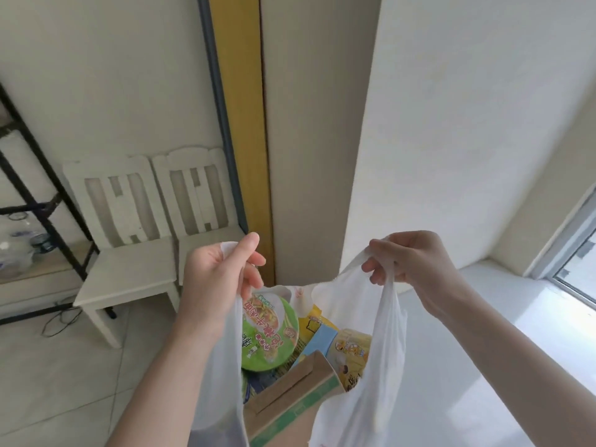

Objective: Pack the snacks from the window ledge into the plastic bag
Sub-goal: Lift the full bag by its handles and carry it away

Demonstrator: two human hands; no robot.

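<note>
Both hands are up on the plastic bag (371, 375): left hand (216, 279) pinches one handle, right hand (416, 269) curls round the other, noodle bowl (269, 333) inside.

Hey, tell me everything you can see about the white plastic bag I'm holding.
The plastic bag is thin, translucent white film, vest-style with two loop handles. The left hand grips one handle and the right hand curls round the other, pulling the mouth wide open. It hangs upright, its sides creased and slack. Inside show a green-lidded noodle bowl, a brown cardboard box with a green stripe, and yellow snack packets. Its bottom is out of view.
</note>
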